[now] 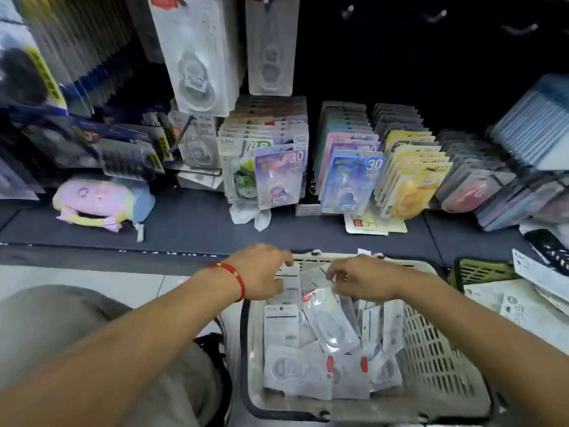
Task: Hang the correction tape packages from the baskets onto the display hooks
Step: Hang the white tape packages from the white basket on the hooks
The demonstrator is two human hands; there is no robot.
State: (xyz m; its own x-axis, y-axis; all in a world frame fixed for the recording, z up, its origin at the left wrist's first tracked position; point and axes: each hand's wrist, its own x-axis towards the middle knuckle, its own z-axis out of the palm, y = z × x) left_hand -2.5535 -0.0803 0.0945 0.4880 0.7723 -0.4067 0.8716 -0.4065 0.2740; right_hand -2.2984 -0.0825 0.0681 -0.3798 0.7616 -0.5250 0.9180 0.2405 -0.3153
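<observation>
While the left hand (261,272) is pinching a light, slippery pack (288,283) at the basket's (437,359) far edge, the right hand's (360,280) curled fingers are picking at another's stiff top.

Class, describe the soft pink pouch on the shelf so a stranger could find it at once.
Start at the dark shelf above the white basket. At its left end lies the pouch, alone. Unlike the flat carded packs beside it, it is soft, pastel pink with yellow and blue.

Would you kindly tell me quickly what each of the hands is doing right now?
Left hand: pinching a white carded correction tape package over the beige plastic basket.
Right hand: fingers curled among the packages; a grip cannot be told.
</observation>
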